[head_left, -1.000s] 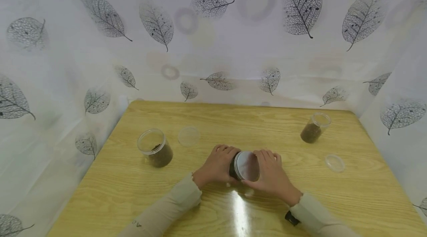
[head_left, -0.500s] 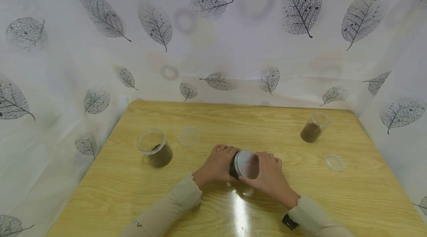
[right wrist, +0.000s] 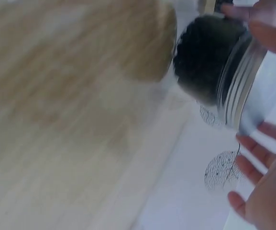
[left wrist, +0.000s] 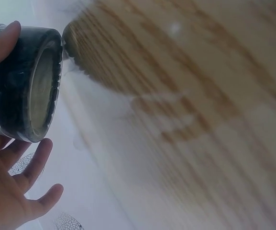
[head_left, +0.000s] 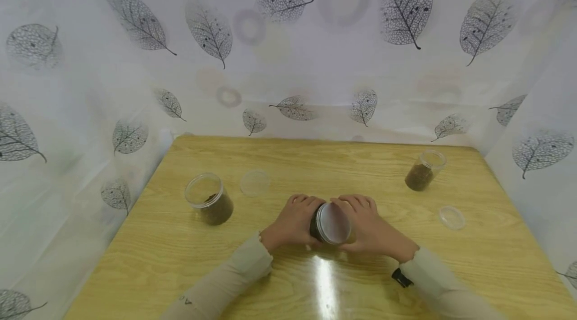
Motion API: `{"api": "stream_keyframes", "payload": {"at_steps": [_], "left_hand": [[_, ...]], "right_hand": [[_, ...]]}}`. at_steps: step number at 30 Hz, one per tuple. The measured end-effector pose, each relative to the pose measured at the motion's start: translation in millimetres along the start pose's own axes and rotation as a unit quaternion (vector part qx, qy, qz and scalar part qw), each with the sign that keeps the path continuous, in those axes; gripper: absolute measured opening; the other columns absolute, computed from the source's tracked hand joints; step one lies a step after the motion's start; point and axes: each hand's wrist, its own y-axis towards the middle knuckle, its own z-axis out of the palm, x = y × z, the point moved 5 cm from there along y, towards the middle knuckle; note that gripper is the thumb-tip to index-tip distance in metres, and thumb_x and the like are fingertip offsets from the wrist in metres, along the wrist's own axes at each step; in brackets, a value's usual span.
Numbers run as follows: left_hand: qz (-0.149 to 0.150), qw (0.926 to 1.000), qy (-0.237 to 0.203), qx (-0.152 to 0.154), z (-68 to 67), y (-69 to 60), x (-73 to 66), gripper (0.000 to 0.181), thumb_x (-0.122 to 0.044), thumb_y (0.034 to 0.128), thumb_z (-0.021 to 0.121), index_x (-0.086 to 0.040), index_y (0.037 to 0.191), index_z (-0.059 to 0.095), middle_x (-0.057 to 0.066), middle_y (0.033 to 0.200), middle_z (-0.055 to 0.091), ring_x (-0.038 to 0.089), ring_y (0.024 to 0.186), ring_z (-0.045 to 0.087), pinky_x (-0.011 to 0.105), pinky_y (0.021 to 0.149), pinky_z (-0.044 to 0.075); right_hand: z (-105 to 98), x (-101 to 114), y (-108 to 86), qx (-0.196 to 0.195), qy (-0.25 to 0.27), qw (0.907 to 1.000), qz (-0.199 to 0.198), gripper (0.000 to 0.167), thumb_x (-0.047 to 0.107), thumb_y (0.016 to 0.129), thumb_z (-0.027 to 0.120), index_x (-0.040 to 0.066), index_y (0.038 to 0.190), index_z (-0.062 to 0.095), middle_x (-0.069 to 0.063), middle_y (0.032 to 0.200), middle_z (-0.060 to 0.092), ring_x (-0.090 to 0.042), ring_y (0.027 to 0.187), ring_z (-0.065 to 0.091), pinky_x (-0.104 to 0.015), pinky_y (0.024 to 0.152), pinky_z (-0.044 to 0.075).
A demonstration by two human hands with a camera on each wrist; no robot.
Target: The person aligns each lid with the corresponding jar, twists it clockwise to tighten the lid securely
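Note:
Between the hands, near the table's middle, a jar with dark contents (head_left: 315,227) is tilted, its clear, round top (head_left: 335,224) facing right. The left hand (head_left: 295,222) grips its body from the left. From the right, the right hand (head_left: 371,230) curls its fingers and thumb round the rim of the top. In the left wrist view the jar's base (left wrist: 41,91) faces the camera, thumb above and fingers below. The right wrist view shows the dark jar body (right wrist: 207,60), a ridged neck and a clear lid (right wrist: 262,88), with the right hand (right wrist: 269,191) around that end.
An uncovered jar of brown material (head_left: 216,208) stands at the left, with a clear lid (head_left: 255,183) beside it. A narrower uncovered jar (head_left: 419,177) stands at the back right, another clear lid (head_left: 452,218) in front of it. Leaf-patterned cloth (head_left: 293,59) surrounds the table (head_left: 158,255).
The right hand has turned round the jar's top, its fingers shifting left along the far edge and its wrist moving right and away from the body. The left hand holds its place.

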Motion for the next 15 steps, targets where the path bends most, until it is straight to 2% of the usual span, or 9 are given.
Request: {"api": "stream_keyframes", "payload": {"at_steps": [3, 6, 15], "left_hand": [[0.005, 1.0, -0.008, 0.003, 0.3, 0.1, 0.4, 0.089, -0.058, 0.0561, 0.082, -0.019, 0.129, 0.048, -0.004, 0.122, 0.058, 0.017, 0.111, 0.053, 0.04, 0.1, 0.04], [0.008, 0.9998, -0.014, 0.007, 0.4, -0.1, 0.7, 0.089, -0.057, 0.0576, 0.082, -0.019, 0.13, 0.047, -0.004, 0.123, 0.057, 0.018, 0.112, 0.052, 0.041, 0.101, 0.04], [0.01, 0.9998, -0.014, 0.01, -0.4, -0.9, 1.4, 0.088, -0.054, 0.0581, 0.084, -0.019, 0.13, 0.047, -0.004, 0.124, 0.057, 0.018, 0.112, 0.053, 0.041, 0.1, 0.04]], "right_hand": [[-2.6, -2.2, 2.4, -0.005, -0.008, 0.9994, -0.033, 0.102, 0.043, 0.055, 0.088, 0.008, 0.138, 0.039, -0.01, 0.129, 0.047, -0.027, 0.118, 0.038, -0.048, 0.095, 0.027], [-3.8, -3.0, 4.2, -0.011, -0.004, 0.9988, -0.048, 0.1, 0.042, 0.053, 0.088, 0.009, 0.136, 0.042, -0.009, 0.126, 0.048, -0.025, 0.116, 0.04, -0.047, 0.094, 0.026], [-1.5, -2.2, 4.9, -0.04, -0.011, 0.9983, -0.041, 0.093, 0.045, 0.051, 0.087, 0.009, 0.128, 0.049, -0.004, 0.119, 0.052, -0.021, 0.11, 0.043, -0.047, 0.093, 0.028]]}}
